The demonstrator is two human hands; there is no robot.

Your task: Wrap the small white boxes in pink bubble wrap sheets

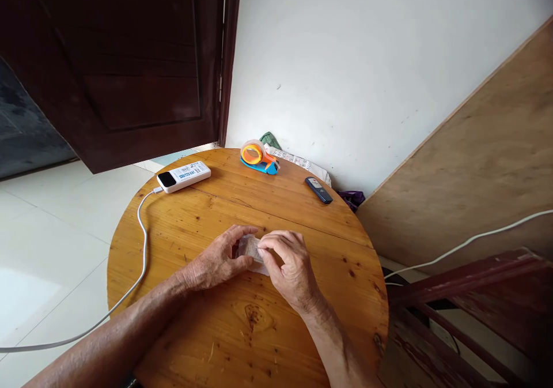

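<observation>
A small packet in clear plastic (249,249), with a pale, printed-looking face, rests on the round wooden table in front of me. My left hand (222,258) grips it from the left, thumb on the near side and fingers on the far side. At its right part, the thumb and index finger of my right hand (290,267) are pinched together on the plastic. The right fingers hide that end of the packet, so I cannot tell what exactly they pinch there.
On the wooden table (302,330), a white device with a dark screen (185,176) trails a white cable (144,244) over the left edge. A tape dispenser (259,158) stands at the back, with a dark handheld object (318,190) to its right. Wall and wooden panel (475,163) lie beyond.
</observation>
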